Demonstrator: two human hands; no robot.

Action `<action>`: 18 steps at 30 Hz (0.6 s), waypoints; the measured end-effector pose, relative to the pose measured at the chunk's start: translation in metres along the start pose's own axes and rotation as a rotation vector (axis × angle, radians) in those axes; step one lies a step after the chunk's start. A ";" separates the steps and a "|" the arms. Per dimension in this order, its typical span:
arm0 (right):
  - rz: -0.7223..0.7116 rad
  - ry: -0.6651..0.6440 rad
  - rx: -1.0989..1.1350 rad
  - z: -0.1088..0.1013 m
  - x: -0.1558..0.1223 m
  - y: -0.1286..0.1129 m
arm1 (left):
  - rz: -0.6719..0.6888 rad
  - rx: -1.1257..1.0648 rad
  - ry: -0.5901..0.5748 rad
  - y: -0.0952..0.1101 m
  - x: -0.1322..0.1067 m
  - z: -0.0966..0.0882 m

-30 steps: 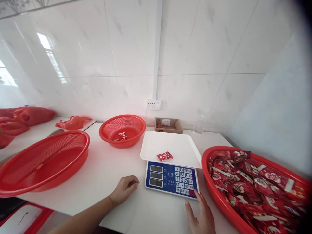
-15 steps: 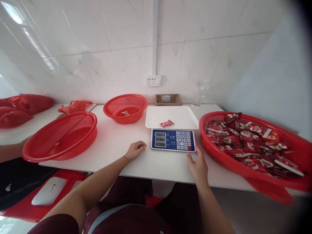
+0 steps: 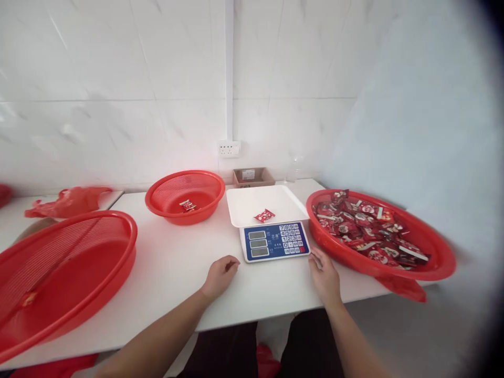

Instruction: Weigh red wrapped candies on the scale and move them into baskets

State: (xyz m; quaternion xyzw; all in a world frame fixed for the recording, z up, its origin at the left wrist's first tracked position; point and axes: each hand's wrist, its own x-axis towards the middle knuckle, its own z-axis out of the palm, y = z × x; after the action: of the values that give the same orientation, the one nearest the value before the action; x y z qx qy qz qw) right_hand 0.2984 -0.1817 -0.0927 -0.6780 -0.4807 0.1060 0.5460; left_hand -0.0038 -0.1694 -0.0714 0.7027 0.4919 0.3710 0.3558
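Note:
A digital scale stands on the table, with a white pan on top. One red wrapped candy with white marks lies on the pan. My left hand rests on the tabletop left of the scale, its fingers curled in and nothing showing in them. My right hand is at the scale's front right corner, fingers partly bent and apart, the fingertips at or very near the scale's edge. Beside it on the right, a red basket holds many wrapped candies.
Behind on the left, a red basket has a few wrapped pieces inside. A larger red basket stands at the left front. A cardboard box, a clear bottle and a red plastic bag are near the wall.
The view has turned rightward and tilted up somewhat, so things sit farther left in the picture. The right hand's fingers have bent a little more at the scale's corner. The candy stays on the pan.

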 end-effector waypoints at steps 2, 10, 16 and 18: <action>0.012 0.003 0.001 -0.001 0.001 -0.003 | -0.003 0.008 -0.010 0.002 0.000 0.000; 0.115 -0.048 -0.033 -0.004 0.000 -0.004 | -0.034 0.065 -0.039 0.001 0.002 0.002; -0.003 -0.017 -0.111 -0.001 -0.002 -0.001 | 0.053 0.058 0.053 0.004 0.004 -0.001; -0.184 0.004 -0.138 -0.002 -0.005 -0.007 | 0.210 0.143 0.113 0.010 0.007 -0.008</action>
State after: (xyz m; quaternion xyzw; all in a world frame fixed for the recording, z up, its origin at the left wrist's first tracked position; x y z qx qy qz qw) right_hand 0.2934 -0.1873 -0.0875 -0.6670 -0.5462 0.0207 0.5063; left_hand -0.0045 -0.1640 -0.0576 0.7520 0.4601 0.4090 0.2357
